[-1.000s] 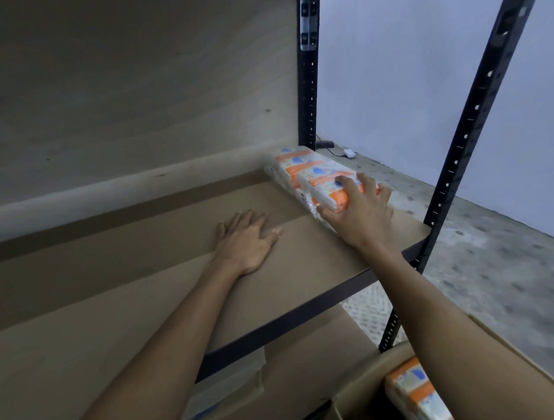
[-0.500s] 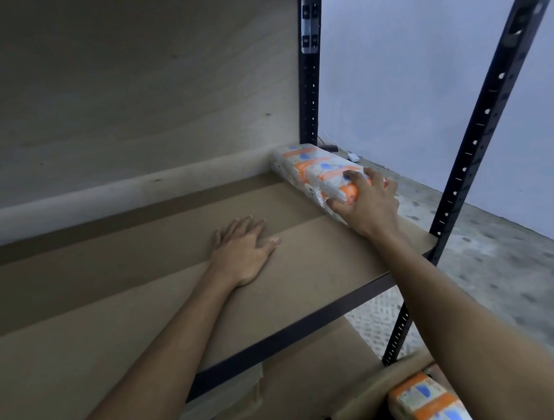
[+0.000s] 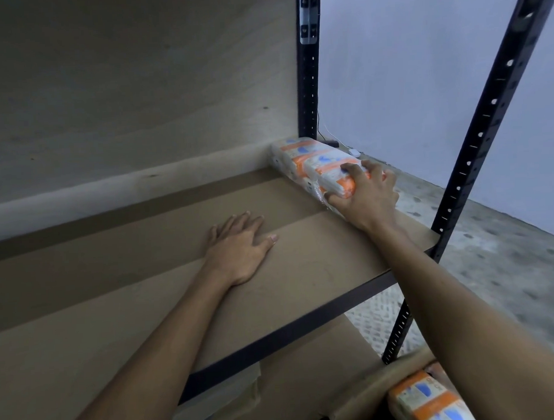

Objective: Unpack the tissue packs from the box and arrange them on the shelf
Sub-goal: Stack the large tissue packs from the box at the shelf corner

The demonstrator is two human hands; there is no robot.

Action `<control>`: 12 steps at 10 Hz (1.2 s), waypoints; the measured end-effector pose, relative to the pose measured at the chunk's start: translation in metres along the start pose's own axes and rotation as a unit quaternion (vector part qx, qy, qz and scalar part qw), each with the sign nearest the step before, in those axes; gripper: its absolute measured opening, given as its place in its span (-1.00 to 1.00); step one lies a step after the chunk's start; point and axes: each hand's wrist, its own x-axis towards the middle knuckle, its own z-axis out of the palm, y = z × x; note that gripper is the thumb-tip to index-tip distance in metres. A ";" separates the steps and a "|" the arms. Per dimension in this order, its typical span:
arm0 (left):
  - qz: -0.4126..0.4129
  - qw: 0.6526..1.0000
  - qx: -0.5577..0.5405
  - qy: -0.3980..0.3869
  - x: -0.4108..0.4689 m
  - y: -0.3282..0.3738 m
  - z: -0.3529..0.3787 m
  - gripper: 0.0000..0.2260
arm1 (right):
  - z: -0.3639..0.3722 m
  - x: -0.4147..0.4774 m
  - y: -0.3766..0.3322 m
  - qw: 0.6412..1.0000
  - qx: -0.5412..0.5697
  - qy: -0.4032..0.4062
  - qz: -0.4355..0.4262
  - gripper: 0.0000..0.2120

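Observation:
A white-and-orange tissue pack (image 3: 311, 159) wrapped in clear plastic lies along the right end of the brown shelf board (image 3: 145, 279), reaching back to the rear corner. My right hand (image 3: 365, 195) grips its near end, fingers over the top and thumb on the left side. My left hand (image 3: 239, 246) rests flat, palm down, on the middle of the shelf with nothing in it. At the bottom right, another tissue pack (image 3: 427, 400) shows inside the cardboard box (image 3: 366, 393), partly hidden by my right forearm.
Black perforated uprights stand at the rear (image 3: 309, 65) and front right (image 3: 476, 156) of the shelf. A wooden back panel (image 3: 121, 89) closes the rear. Cardboard (image 3: 292, 368) lies on the level below. Grey concrete floor (image 3: 509, 263) and a pale wall lie to the right.
My right hand has slid the tissue pack a little further back toward the rear corner. My left hand has stayed flat on the shelf. The camera has moved slightly.

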 end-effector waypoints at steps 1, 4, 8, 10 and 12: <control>0.000 1.000 -0.005 -0.002 0.000 0.000 -0.001 -0.46 | 0.000 -0.001 0.001 1.000 -0.001 0.001 -0.008 -0.40; 0.001 1.000 -0.007 -0.003 -0.001 0.000 -0.001 -0.45 | -0.001 -0.003 0.001 1.000 0.013 -0.001 -0.016 -0.39; 0.000 1.000 -0.013 -0.003 -0.004 0.001 -0.003 -0.45 | -0.022 -0.028 0.002 0.999 0.009 -0.012 -0.041 -0.29; 0.022 1.000 -0.019 0.003 -0.019 0.005 -0.008 -0.50 | -0.042 -0.067 0.002 0.997 -0.013 -0.050 -0.053 -0.37; 0.078 0.995 -0.047 -0.034 -0.062 0.035 -0.008 -0.51 | -0.063 -0.114 0.003 0.989 -0.058 -0.115 -0.067 -0.42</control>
